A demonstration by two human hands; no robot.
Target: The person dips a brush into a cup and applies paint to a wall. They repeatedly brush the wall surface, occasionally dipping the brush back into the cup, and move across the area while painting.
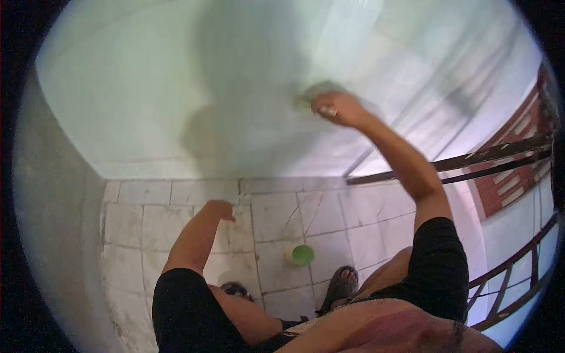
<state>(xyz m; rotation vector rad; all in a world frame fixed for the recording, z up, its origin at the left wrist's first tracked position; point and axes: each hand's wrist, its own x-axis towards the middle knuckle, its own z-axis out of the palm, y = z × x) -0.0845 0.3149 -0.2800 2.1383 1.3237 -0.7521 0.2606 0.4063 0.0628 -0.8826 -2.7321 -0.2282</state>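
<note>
Wall [135, 100], far: right hand [338, 107] had fingers clamped on blurred object [327, 110] | left hand [219, 209] hung low, fingers I couldn't tell | green-topped cup [302, 255] stood on floor [165, 226] left of right sandal [340, 289]; I judged a stray step could tip it.

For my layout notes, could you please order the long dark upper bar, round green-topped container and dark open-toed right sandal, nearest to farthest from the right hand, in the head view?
1. Long dark upper bar, below the right hand, extending right.
2. Round green-topped container, lower, on the tiled floor.
3. Dark open-toed right sandal, lowest of the three.
</note>
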